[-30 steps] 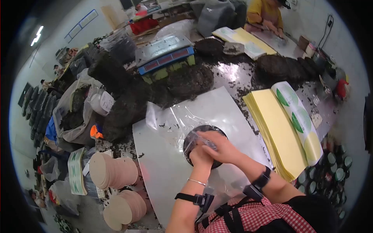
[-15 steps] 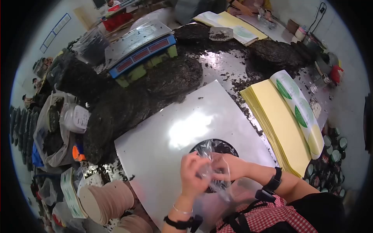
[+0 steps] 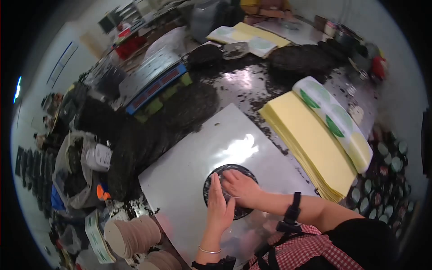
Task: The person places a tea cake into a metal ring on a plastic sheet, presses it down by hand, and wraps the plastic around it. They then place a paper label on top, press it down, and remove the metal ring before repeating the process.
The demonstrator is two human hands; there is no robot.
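A flat, round, dark disc (image 3: 243,169) with a glossy, clear plastic film over it lies on a shiny metal sheet (image 3: 180,193). My left hand (image 3: 219,204) rests on the disc's left part, its fingers stretched out. Fingers apart, my right hand (image 3: 243,188) presses flat on the upper right part of the disc. Neither hand grips anything, and the two nearly touch each other. Much of the disc's middle is hidden beneath them.
Right of the sheet lies a stack of yellow paper (image 3: 301,139) with a green-printed sheet (image 3: 335,121) curled on it. Round cardboard pieces (image 3: 135,236) stand lower left. A blue scale (image 3: 155,90) and dark round cakes (image 3: 189,105) sit behind; a person (image 3: 267,5) is across the table.
My hands have gone from gathering clear plastic above the disc to lying flat on it. The fingers have straightened, and the bunched plastic no longer stands up. The camera view has shifted.
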